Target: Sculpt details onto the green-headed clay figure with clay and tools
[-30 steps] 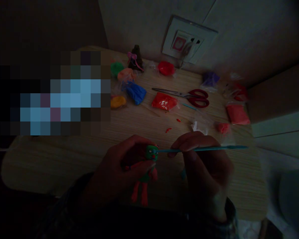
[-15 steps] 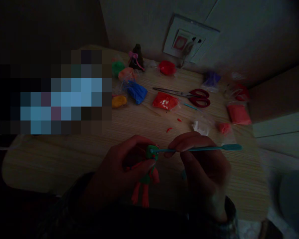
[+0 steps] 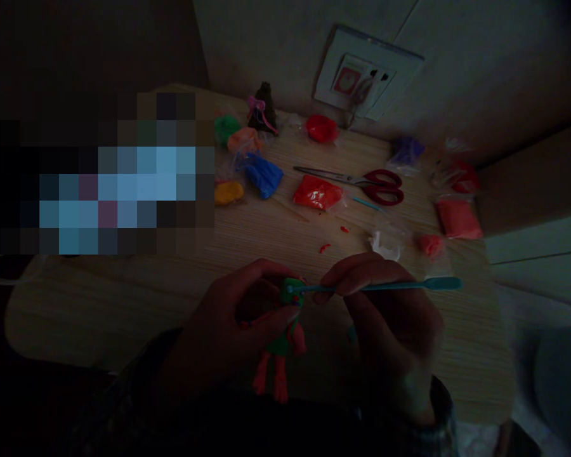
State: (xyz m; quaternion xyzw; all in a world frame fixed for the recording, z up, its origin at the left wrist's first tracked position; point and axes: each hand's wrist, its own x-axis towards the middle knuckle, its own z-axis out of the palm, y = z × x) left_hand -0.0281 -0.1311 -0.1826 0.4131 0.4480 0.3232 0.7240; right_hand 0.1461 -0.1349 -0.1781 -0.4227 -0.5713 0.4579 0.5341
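My left hand (image 3: 238,317) is closed on a small clay figure (image 3: 279,346), its thumb and fingers at the head and upper body. The figure has a green head and body with reddish-pink arms and legs, and its legs hang below my hand. In my right hand (image 3: 385,311) a thin blue modelling tool (image 3: 409,285) is pinched, lying nearly level. Its narrow tip touches the face of the figure near a pale spot, while its flat wide end points right. Part of the figure is hidden behind my left fingers.
On the wooden table (image 3: 99,317) lie scissors (image 3: 352,179) with red handles, a red clay packet (image 3: 318,193), a blue clay packet (image 3: 262,176) and several other bagged clays. A dark ornament (image 3: 262,111) with a pink bow stands at the back. A socket (image 3: 361,79) is on the wall.
The hands, figure and tool keep nearly the same pose, with the tool tip still at the face. The whole view has shifted slightly.
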